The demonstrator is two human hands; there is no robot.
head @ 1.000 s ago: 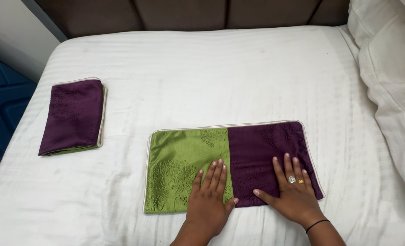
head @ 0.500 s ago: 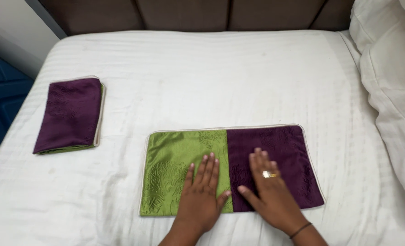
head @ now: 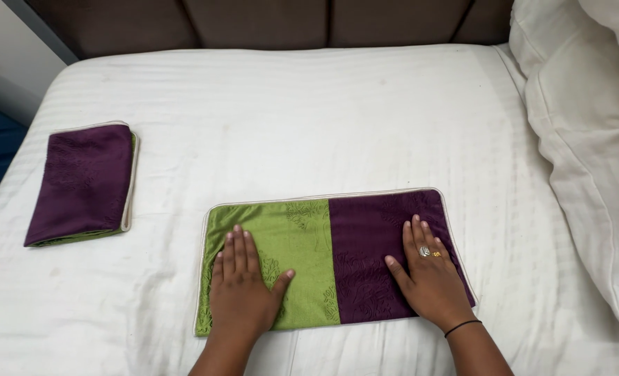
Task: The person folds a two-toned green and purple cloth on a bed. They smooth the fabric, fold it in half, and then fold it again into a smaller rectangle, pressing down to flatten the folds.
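Bare forearms without sleeves, right hand [head: 431, 282] wearing two rings, thin black band on its wrist, left hand [head: 241, 289] unadorned

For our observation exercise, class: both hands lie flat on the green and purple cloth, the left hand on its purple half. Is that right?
Not quite. The head view shows the left hand flat on the green half of the green and purple cloth; the right hand lies on the purple half.

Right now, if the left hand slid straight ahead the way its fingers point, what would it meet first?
The left hand would cross the green half of the cloth, then bare white sheet; nothing else seems to lie ahead before the headboard.
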